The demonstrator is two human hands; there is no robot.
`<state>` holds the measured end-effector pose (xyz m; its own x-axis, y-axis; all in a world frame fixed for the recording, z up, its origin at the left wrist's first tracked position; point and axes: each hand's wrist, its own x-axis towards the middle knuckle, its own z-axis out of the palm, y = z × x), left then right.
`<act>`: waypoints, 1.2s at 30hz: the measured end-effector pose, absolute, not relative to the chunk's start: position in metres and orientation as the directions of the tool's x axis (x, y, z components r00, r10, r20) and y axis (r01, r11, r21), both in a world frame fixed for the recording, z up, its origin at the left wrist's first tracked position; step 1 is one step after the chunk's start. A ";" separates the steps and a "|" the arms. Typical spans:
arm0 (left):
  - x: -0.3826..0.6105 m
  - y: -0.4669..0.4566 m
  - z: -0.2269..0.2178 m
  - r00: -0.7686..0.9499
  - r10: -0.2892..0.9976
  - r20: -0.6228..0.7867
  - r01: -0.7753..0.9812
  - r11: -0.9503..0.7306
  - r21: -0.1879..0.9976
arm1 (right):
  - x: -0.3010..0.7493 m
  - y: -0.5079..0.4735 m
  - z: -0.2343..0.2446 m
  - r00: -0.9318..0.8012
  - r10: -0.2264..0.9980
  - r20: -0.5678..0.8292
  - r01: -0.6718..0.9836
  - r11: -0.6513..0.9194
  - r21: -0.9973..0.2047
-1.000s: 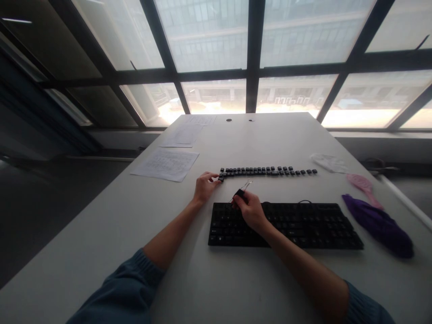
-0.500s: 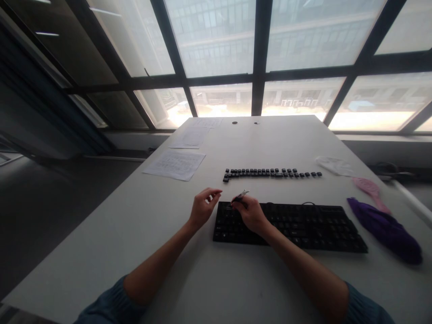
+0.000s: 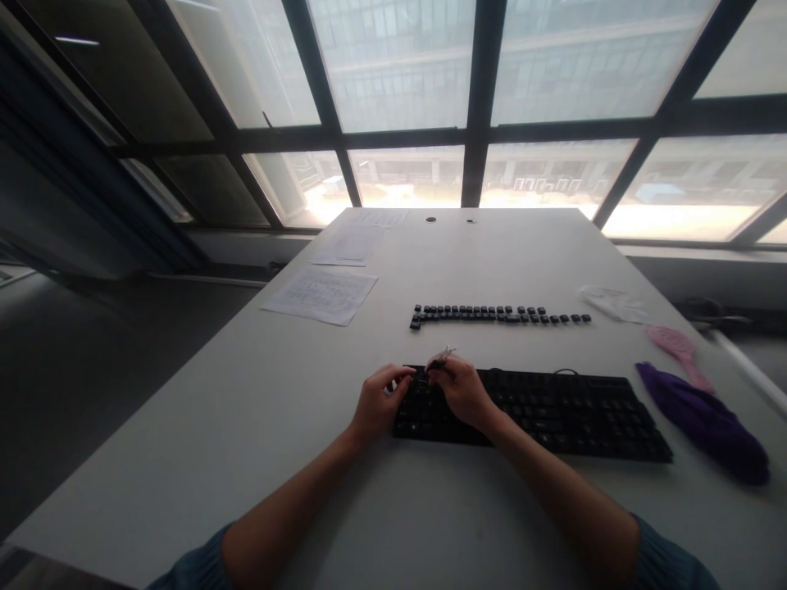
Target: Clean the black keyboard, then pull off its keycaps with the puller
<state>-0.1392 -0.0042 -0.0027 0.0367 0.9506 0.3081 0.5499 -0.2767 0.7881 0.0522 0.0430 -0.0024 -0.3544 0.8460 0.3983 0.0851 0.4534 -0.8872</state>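
A black keyboard (image 3: pixel 553 418) lies on the table in front of me, with a patch at its upper left bare of keycaps as far as I can make out. Over that corner my right hand (image 3: pixel 464 393) is closed on a small keycap puller (image 3: pixel 441 359), its thin metal wires pointing up and away. My left hand (image 3: pixel 379 401) is at the keyboard's left edge, thumb and forefinger brought together near the upper left keys. Whatever is between those fingertips is too small to tell. Beyond the keyboard, loose black keycaps (image 3: pixel 467 314) stand in rows.
Sheets of paper (image 3: pixel 323 295) lie along the table's left side. At the right are a purple cloth item (image 3: pixel 704 422), a pink hairbrush (image 3: pixel 676 344) and a crumpled clear plastic bag (image 3: pixel 615 304). The white table (image 3: pixel 492 254) reaches to the windows.
My left hand has moved right and down to the keyboard's upper left corner, its fingertips now near the right hand's. The right hand stays over the keyboard with the keycap puller.
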 end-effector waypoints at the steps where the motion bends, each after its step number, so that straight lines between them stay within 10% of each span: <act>1: -0.139 -0.004 -0.005 0.047 0.951 0.305 0.554 -0.279 0.784 | 0.052 0.042 -0.001 -0.378 0.831 0.409 0.069 0.466 -0.882; 19: -0.140 -0.006 0.003 0.160 0.930 0.330 0.541 -0.362 0.759 | 0.040 0.027 0.008 -0.586 0.704 0.402 0.325 0.658 -0.679; 36: -0.133 -0.009 -0.003 0.210 0.934 0.289 0.693 -0.351 0.630 | 0.046 0.027 0.002 -0.492 0.762 0.421 0.160 0.555 -0.816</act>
<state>-0.1328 -0.0088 -0.0029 0.2100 0.9340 0.2890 0.6931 -0.3507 0.6298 0.0460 0.0268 0.0017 -0.4925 0.7615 0.4213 0.1603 0.5552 -0.8161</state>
